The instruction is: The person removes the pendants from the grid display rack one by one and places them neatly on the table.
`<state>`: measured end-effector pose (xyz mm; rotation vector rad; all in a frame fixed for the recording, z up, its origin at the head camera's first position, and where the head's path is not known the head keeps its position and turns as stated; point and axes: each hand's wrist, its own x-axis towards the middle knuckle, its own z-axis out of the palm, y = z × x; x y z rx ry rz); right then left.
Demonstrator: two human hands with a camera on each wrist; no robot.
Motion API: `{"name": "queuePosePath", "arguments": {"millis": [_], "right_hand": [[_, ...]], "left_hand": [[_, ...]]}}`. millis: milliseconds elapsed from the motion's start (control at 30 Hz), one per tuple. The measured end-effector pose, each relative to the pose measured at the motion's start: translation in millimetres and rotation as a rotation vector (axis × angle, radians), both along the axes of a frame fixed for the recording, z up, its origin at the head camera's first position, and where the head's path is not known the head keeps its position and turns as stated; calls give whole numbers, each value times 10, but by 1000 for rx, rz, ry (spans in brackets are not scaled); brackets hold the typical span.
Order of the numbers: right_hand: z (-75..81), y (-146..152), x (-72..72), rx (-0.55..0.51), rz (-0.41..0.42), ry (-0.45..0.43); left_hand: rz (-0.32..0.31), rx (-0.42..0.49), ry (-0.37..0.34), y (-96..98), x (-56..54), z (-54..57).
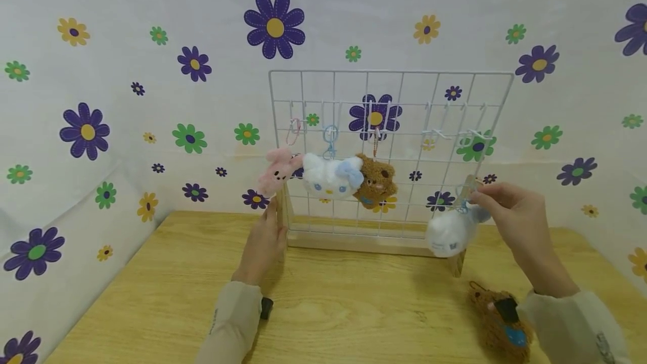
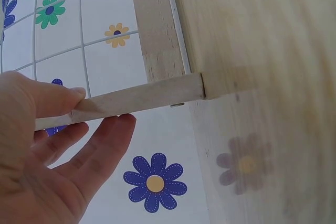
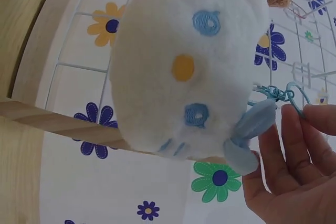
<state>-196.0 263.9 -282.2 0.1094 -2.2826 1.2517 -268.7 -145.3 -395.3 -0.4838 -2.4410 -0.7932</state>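
Observation:
My right hand (image 1: 518, 229) pinches the blue ring (image 3: 298, 98) of a white cat plush keychain (image 3: 181, 61) with a blue bow. The plush hangs in front of the rack's right end, its back with a printed label showing in the head view. At the other end, my left hand (image 1: 262, 246) grips the wooden side post (image 2: 142, 98) of the white wire grid rack (image 1: 356, 235) between thumb and fingers. On the grid's left half hang a pink plush (image 1: 278, 172), another white cat plush (image 1: 328, 177) and a brown curly plush (image 1: 376, 181).
Several white hooks (image 1: 472, 135) stick out of the grid's right side. A second brown plush (image 1: 497, 319) lies on the wooden table (image 1: 343, 308), beside my right sleeve. Behind the rack hangs a flower-printed cloth (image 1: 202, 100).

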Motion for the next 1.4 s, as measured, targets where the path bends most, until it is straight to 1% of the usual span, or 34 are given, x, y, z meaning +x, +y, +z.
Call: {"name": "queuePosePath", "arguments": {"millis": [133,367,500,667,767,933,967,1033,1167,1400], "right_hand": [[-74,59,2,-31,25,-5],[-159,147,-2,-34,67,-29],[-206,167,-6,-62,108,-36],[-270,183,-15,-105,157,-54],[-306,200,-20,-153,199,-61],[-378,248,-24,-340,329,-85],[-394,257,-26,-382,349,-97],[-422,269,-30,-428,368,-122],[-479,277,-35,-466,376,-158],[-541,270,-30,-470,386,-173]], "left_hand": [[-6,4,7,-4,5,-8],[-3,-4,21,-10,-4,-15],[-2,-6,39,-10,-4,0],[-1,-4,39,-13,-4,11],[-2,-2,27,-12,-4,16],[-10,0,4,-12,-7,16],[-11,2,3,-11,-7,17],[-12,3,1,-11,-6,17],[-9,3,-4,-8,1,18],[-6,8,-14,-5,28,13]]}}
